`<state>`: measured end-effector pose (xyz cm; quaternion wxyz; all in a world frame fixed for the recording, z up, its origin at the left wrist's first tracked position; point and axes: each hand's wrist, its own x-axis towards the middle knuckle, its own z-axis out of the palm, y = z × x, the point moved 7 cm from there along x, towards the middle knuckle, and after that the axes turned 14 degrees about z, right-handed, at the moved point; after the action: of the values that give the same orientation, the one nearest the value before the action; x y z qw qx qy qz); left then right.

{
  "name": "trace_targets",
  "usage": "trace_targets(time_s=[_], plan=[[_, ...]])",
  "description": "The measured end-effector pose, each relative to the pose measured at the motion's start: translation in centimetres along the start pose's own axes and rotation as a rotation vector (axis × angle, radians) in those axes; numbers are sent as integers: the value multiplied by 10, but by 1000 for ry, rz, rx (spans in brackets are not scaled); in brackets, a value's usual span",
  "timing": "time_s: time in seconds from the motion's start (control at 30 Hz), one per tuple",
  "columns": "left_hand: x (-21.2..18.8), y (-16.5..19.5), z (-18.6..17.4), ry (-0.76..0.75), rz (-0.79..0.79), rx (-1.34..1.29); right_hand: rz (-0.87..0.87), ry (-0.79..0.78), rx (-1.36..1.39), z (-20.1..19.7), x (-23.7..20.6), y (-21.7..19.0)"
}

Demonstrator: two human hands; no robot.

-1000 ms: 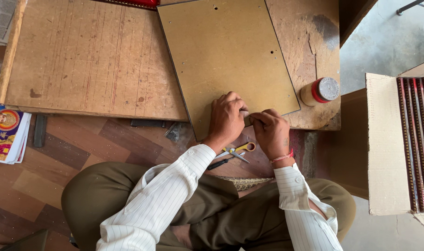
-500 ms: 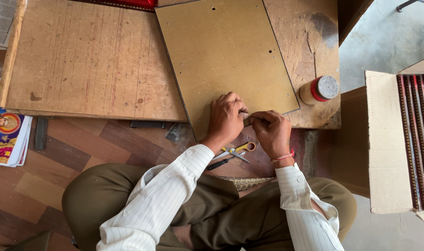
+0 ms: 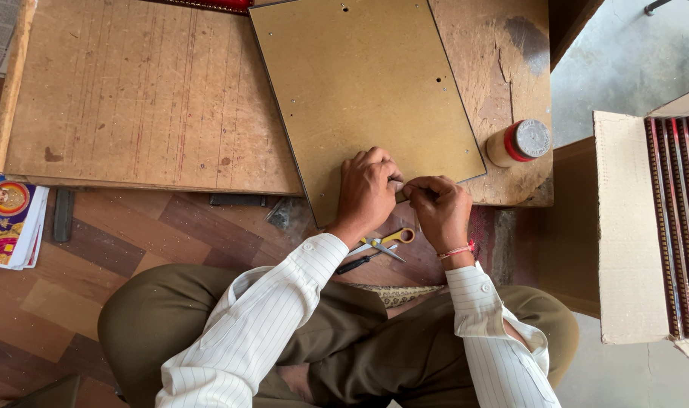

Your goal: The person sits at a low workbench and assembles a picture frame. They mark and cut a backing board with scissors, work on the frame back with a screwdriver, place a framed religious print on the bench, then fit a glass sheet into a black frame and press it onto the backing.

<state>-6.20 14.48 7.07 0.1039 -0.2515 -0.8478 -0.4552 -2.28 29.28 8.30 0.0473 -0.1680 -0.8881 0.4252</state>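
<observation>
Both hands are meeting fingertip to fingertip at the near edge of the brown backing board [image 3: 359, 91], the left hand [image 3: 369, 187] and right hand [image 3: 439, 208] pinching closed on something too small to identify, the board stretching away beyond them.

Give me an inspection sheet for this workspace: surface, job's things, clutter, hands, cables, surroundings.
Surface: low worn wooden table, scratched, with a dark stain near its far right corner.
Job's things: flat tan hardboard panel lying on the table, small holes along its edges; its near edge is under both hands.
Clutter: yellow-handled scissors below the table edge; small red-banded jar with a metal lid right of the panel.
Hands: left hand and right hand meet at the panel's near edge, fingers pinched together; what they pinch is too small to tell.
Cables: nothing seen.
Surroundings: colourful printed pictures at left; cardboard box of red moulding strips at right.
</observation>
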Motion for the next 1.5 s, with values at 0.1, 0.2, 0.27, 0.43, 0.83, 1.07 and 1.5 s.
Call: trace_targets(time_s=[0.1,0.2,0.27,0.43,0.83,1.07,1.5], plan=[[0,0,0,7,5,9,34,12,35,2,2,4],[-1,-1,2,23,17,15,136,10,40,5,8,13],[-1,-2,3,43,33,27,209,-16,84,8,14,19],[-2,0,4,68,77,20,260,-3,99,9,15,24],[-11,-3,2,83,146,-32,393,91,502,-2,-23,82],[-9,-3,1,-7,130,-46,-242,-319,-501,89,-79,65],[-12,5,-6,-69,189,-5,-406,-430,-862,131,-102,57]])
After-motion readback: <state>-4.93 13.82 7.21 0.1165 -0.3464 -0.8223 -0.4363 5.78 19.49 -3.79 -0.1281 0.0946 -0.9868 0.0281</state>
